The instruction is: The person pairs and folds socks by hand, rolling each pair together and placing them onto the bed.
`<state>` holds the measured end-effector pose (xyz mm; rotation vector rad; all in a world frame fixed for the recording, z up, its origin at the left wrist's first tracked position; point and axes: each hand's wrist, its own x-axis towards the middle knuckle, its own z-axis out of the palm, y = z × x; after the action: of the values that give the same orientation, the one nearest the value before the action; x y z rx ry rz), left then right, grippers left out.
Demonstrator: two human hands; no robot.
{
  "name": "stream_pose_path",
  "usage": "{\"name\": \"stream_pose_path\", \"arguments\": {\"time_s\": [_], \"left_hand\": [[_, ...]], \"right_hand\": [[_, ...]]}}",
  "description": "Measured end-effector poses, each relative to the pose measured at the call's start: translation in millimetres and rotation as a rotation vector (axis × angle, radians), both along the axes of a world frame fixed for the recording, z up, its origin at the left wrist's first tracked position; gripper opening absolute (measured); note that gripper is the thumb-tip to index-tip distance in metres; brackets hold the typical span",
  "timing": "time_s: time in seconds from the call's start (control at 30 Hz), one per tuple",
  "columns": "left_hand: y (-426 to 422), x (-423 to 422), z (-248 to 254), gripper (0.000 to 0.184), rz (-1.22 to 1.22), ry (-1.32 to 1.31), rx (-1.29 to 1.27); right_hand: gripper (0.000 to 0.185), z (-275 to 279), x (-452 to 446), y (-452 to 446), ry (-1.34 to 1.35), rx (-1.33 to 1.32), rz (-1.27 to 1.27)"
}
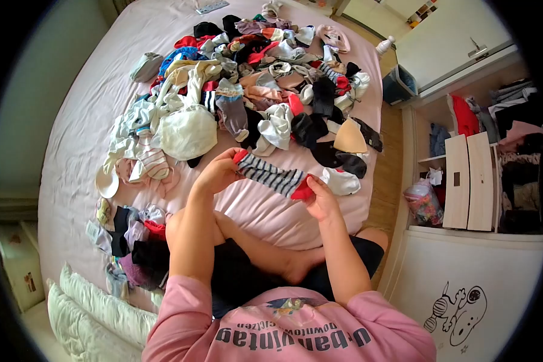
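A grey and black striped sock with red ends is stretched between my two hands above the bed. My left hand pinches one red end. At the other red end, the fingers of my right hand are closed on the fabric. Just beyond the sock lies a large heap of socks and small clothes. A white sock rests close to my right hand. In the far right part of the heap, another grey and black striped sock with red shows.
A smaller pile of socks lies at my left, near white pillows. Pink sheets cover the bed. Beyond its right edge stand an open wardrobe with folded clothes and a dark bin.
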<state>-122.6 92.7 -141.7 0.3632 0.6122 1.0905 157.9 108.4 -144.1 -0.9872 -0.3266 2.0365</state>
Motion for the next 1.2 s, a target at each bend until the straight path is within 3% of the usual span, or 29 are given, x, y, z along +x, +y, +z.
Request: {"name": "stream_pose_path", "arguments": {"time_s": [0.13, 0.3, 0.33, 0.43, 0.5, 0.53, 0.63, 0.67, 0.73, 0.83, 0.93, 0.97, 1.0, 1.13, 1.2], "left_hand": [[-0.6, 3.3, -13.9, 0.018, 0.051, 0.335, 0.057], [0.1, 14.9, -9.2, 0.023, 0.065, 0.851, -0.076], [-1.6, 17.0, -16.2, 0.031, 0.087, 0.998, -0.034], [-10.6, 10.9, -40.9, 0.038, -0.167, 1.459, 0.103], [-14.1, 8.5, -44.8, 0.042, -0.484, 1.597, 0.156], [-12.4, 11.3, -34.0, 0.041, -0.572, 1.603, 0.12], [-10.9, 11.3, -36.3, 0.04, -0.521, 1.53, 0.124], [-10.3, 10.5, -38.2, 0.04, -0.49, 1.521, 0.107], [-9.1, 9.6, -43.4, 0.038, -0.431, 1.559, 0.101], [-7.0, 11.1, -32.9, 0.036, -0.442, 1.552, 0.096], [-6.6, 11.9, -27.3, 0.034, -0.553, 1.511, 0.149], [-5.2, 11.7, -29.0, 0.034, -0.596, 1.495, 0.175], [-1.7, 10.2, -31.5, 0.032, -0.72, 1.417, 0.091], [-1.4, 6.8, -47.9, 0.03, -0.695, 1.456, 0.078], [-1.8, 5.9, -56.9, 0.029, -0.643, 1.444, 0.098]], "right_hand": [[0.01, -2.5, -3.4, -9.4, -0.055, -0.03, -0.132], [0.01, -34.5, -5.2, -14.8, -0.235, 0.109, -0.251], [0.01, -42.0, -4.5, -15.1, -0.348, 0.166, -0.237], [0.011, -76.3, 1.0, -20.9, -0.805, 0.422, -0.127], [0.012, -89.4, 13.8, -24.0, -1.137, 0.688, 0.037], [0.015, -88.0, 18.8, -24.0, -1.256, 0.665, 0.203], [0.018, -55.2, 29.0, -8.5, -1.322, 0.814, 0.496], [0.021, -40.1, 31.1, 9.4, -1.4, 0.781, 0.493], [0.02, -17.5, 39.1, 63.0, -1.272, 0.936, 0.321], [0.016, 7.5, 48.6, 160.5, -1.483, 0.949, 0.26], [0.017, 5.8, 59.7, 255.8, -1.629, 1.31, 0.166], [0.019, 9.2, 58.2, 279.7, -1.73, 1.209, 0.289], [0.022, 3.5, 59.3, 302.0, -1.831, 1.222, 0.27], [0.031, -24.7, 45.9, 343.0, -2.147, 1.29, 0.093], [0.034, -35.1, 44.5, 362.4, -1.984, 1.091, 0.319]]}}
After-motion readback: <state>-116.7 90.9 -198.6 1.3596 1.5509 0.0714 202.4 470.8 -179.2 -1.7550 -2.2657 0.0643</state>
